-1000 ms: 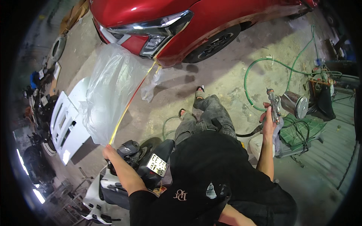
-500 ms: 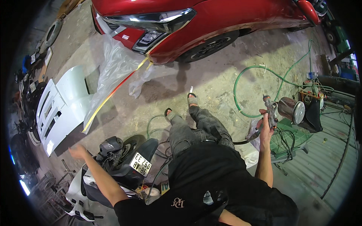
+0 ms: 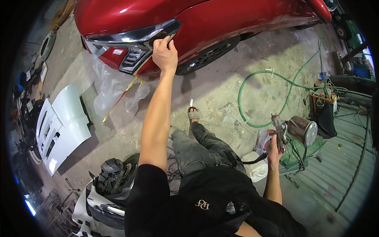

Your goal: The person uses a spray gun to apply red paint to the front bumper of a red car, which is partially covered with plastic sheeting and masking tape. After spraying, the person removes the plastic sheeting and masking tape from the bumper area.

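My left hand [image 3: 165, 55] reaches out to the edge of the headlight [image 3: 134, 37] on the red car [image 3: 221, 23]. Its thumb and fingertips are pinched together at the lamp's rear corner; what lies between them is too small to make out. Below the lower lamp, a yellow and red tape strip [image 3: 120, 98] hangs beside clear plastic sheeting [image 3: 104, 85] that droops to the floor. Off to the right, my right hand [image 3: 273, 148] grips a paint spray gun [image 3: 280, 132] with a round metal cup [image 3: 302, 129] and a dark hose at its handle.
A white bumper-like panel [image 3: 65, 126] lies at left. Near my left side stands a white and black motorbike [image 3: 102, 197]. A green hose [image 3: 240, 98] loops over the concrete floor at right, by a green plastic crate [image 3: 304, 152] and corrugated metal sheeting [image 3: 343, 170].
My left hand has swung from beside the motorbike up to the headlight, its fingers closing. The plastic sheeting and tape have dropped into a shorter bunch. The spray gun stays in my right hand.
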{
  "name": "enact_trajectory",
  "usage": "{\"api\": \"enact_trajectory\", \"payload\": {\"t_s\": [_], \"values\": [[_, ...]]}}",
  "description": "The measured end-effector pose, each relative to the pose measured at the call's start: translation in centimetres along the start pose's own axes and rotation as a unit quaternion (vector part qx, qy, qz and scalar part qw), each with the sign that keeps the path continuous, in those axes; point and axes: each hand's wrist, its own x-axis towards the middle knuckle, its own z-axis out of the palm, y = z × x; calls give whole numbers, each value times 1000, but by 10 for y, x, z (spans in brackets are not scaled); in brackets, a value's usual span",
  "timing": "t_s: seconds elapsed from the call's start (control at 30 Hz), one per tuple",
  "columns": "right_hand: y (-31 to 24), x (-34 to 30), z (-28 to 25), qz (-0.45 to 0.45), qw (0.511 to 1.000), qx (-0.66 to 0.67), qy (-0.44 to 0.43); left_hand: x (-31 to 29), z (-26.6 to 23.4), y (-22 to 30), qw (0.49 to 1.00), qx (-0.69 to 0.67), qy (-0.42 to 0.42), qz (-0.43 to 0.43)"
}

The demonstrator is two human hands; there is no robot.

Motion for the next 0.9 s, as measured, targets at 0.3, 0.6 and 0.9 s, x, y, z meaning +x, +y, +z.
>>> {"api": "enact_trajectory", "payload": {"t_s": [0.3,0.6,0.9], "values": [[8,-3,-18,44,997,34,52,10,25,-30,972,95,29,212],[15,4,-19,66,996,35,49,11,16,-25,961,104,41,254],[57,17,-19,79,996,26,17,15,0,-18,945,127,71,293]]}}
